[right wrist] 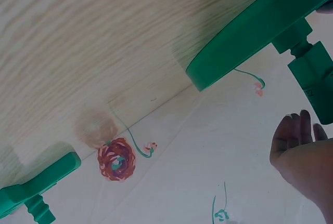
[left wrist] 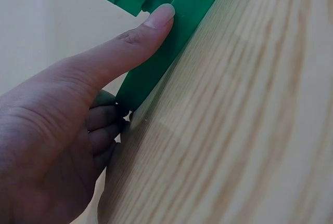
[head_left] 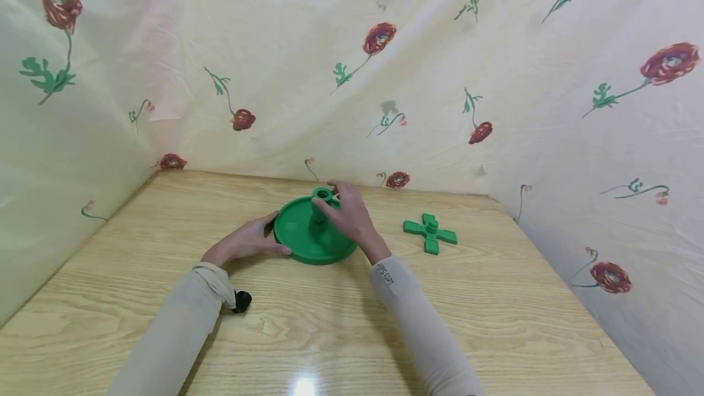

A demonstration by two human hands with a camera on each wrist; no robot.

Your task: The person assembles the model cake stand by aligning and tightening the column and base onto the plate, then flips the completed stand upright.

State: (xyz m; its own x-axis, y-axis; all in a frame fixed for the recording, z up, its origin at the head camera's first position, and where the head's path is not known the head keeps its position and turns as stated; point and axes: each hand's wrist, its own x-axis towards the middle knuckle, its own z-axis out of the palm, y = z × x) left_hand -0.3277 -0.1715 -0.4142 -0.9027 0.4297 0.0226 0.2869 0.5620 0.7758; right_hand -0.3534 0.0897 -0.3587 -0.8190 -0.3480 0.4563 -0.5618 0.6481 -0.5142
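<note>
A round green tray [head_left: 302,240] with a raised rim lies on the wooden table. From its middle rises a green post [head_left: 318,215], which has a hole in its top. My left hand [head_left: 250,240] holds the tray's left edge, the thumb along the outer wall and the other fingers farther round the rim. At the top of the post is my right hand [head_left: 353,216], thumb at the near side and fingers beyond it. The right wrist view shows those fingers [right wrist: 299,128] loosely bent beside the post's end, with a gap between.
A green cross-shaped piece [head_left: 431,234] with a ridged peg lies to the right of the tray. Flower-patterned cloth [head_left: 308,78] hangs behind the table [head_left: 308,316] and along its sides. A small black object [head_left: 242,302] shows at the left cuff.
</note>
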